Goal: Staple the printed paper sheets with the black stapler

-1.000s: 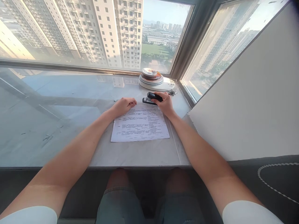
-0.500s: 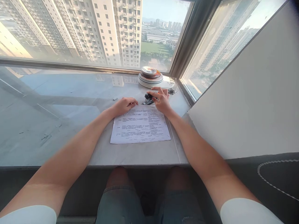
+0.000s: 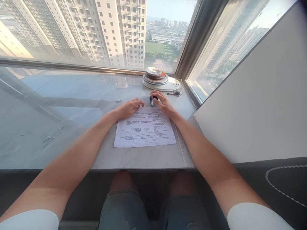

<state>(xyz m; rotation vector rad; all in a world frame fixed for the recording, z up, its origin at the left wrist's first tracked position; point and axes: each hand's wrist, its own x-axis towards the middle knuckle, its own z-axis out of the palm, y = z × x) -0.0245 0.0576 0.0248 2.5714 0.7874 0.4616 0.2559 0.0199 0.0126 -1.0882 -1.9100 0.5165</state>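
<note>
A printed sheet of paper (image 3: 144,129) lies flat on the marble window sill (image 3: 72,105) in front of me. My left hand (image 3: 129,108) rests on the sheet's far left corner, fingers loosely stretched. My right hand (image 3: 163,103) is at the sheet's far edge, its fingers curled over a black stapler (image 3: 152,101). The stapler sits at the top middle of the paper, turned end-on to me and mostly covered by my fingers.
A stack of plates (image 3: 158,80) stands in the sill's far right corner by the window frame. A bunch of keys (image 3: 174,93) lies beside it. A small grey scrap (image 3: 118,100) lies left of my hands. A white wall (image 3: 251,105) rises on the right.
My right hand has turned the stapler from lying crosswise to pointing away from me and has closed over it. The fingers of my left hand have stretched out a little.
</note>
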